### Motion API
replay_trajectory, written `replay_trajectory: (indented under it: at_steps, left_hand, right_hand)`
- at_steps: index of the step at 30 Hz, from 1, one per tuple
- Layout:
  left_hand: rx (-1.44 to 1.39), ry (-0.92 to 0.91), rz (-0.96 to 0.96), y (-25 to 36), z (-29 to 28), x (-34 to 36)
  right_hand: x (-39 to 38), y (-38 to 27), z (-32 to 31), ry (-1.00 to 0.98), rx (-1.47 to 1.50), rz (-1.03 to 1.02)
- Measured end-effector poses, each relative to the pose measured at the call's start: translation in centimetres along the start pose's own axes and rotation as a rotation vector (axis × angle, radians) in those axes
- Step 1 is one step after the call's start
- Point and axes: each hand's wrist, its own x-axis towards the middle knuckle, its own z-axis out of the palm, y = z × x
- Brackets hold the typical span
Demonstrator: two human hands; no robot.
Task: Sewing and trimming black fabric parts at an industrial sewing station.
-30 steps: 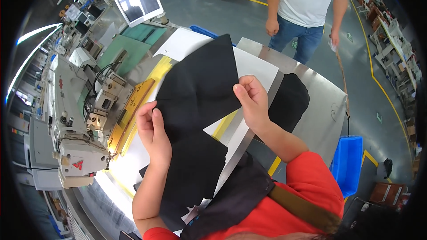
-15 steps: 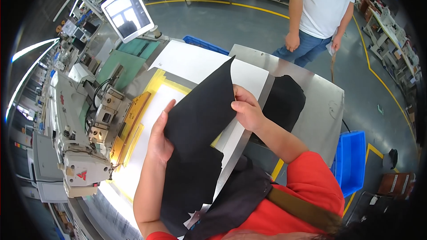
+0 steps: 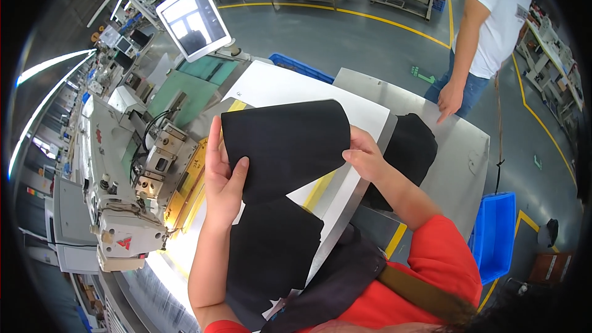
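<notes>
I hold a piece of black fabric (image 3: pixel 287 142) raised over a white board (image 3: pixel 268 86) with yellow tape. My left hand (image 3: pixel 225 182) is at its left edge, thumb on the front and fingers upright along the edge. My right hand (image 3: pixel 364 157) pinches the right corner. The piece's upper edge now runs nearly level. Below it more black fabric (image 3: pixel 271 246) hangs toward my lap. A white sewing machine (image 3: pixel 126 234) with a yellow marked plate stands left of the board. Another dark piece (image 3: pixel 407 148) lies right of my right hand.
A co-worker in a white shirt (image 3: pixel 487 37) stands beyond the steel side table (image 3: pixel 462 166), a finger (image 3: pixel 443 111) pointing down near its far edge. A blue bin (image 3: pixel 493 234) is at right. A white-framed screen (image 3: pixel 192 20) and another blue tray (image 3: pixel 299 65) are behind the board.
The fabric's pointed top has come down to a level, rounded-corner edge. My hands have moved slightly lower. The co-worker has moved right and closer, hand now at the side table.
</notes>
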Motion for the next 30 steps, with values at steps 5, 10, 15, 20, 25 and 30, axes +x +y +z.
replay_trajectory:
  at_steps: [5, 10, 15, 20, 25, 30]
  left_hand:
    - [0.06, 0.025, 0.05, -0.2, -0.6, 0.4]
    - [0.016, -0.03, 0.019, 0.5, -1.8, 0.7]
    - [-0.055, -0.153, -0.02, 1.0, -1.1, 0.7]
    - [-0.065, -0.128, -0.03, 1.3, -1.7, 0.6]
    - [-0.182, -0.06, -0.1, 1.7, -2.4, 0.2]
    - [-0.217, 0.004, -0.138, 2.0, -2.2, -0.1]
  right_hand:
    - [0.9, -0.4, -0.5, -0.083, -0.248, -0.119]
    - [1.6, -1.1, 1.0, -0.024, -0.144, -0.087]
    - [3.4, -0.8, 0.8, 0.284, 0.036, 0.158]
    - [4.8, -1.3, 1.4, 0.283, 0.221, 0.149]
    - [12.4, 0.8, -4.4, 0.285, 0.212, 0.061]
    - [24.9, 8.7, -10.2, 0.757, 0.321, 0.477]
